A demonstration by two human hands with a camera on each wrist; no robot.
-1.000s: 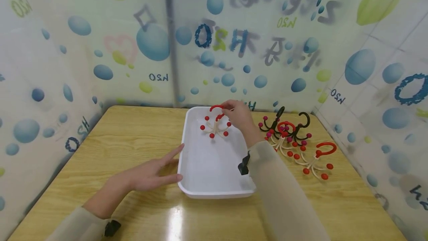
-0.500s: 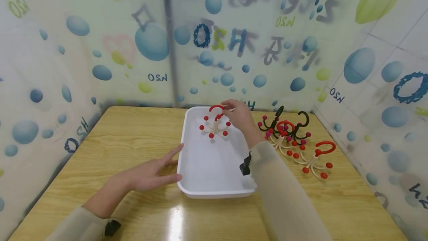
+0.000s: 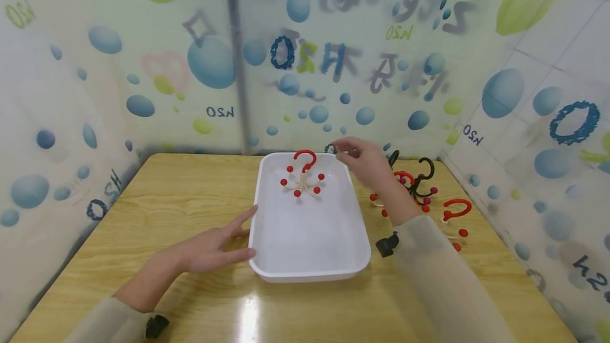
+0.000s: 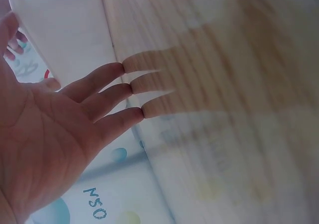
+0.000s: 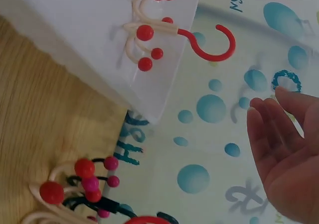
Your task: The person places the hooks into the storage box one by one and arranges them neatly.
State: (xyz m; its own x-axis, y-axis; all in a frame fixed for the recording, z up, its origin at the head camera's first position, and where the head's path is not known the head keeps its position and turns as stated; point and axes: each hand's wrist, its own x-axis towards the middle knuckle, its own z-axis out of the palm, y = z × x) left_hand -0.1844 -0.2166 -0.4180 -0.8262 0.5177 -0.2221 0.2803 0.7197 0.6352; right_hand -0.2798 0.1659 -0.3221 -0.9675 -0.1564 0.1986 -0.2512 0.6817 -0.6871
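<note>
A cream claw-shaped hanger (image 3: 303, 179) with a red hook and red ball tips stands in the far part of a white plastic tray (image 3: 310, 242), its hook upward. My right hand (image 3: 366, 165) is off to the right of that hook, over the tray's far right corner, and holds nothing. In the right wrist view its fingers (image 5: 271, 129) are loosely bent, apart from the hanger (image 5: 164, 26). My left hand (image 3: 207, 252) touches the tray's left wall with outstretched fingers; the left wrist view shows them spread beside the tray (image 4: 60, 20).
More claw-shaped hangers lie right of the tray, partly hidden behind my right arm. Among them are a black hanger (image 3: 415, 188) with pink balls and a red-hooked one (image 3: 457, 209). The wooden table (image 3: 190, 184) ends at a patterned curtain (image 3: 305, 115).
My right hand has let go of the red hook and moved to the right, away from it. The hanger stays standing in the tray. My left hand keeps its place at the tray.
</note>
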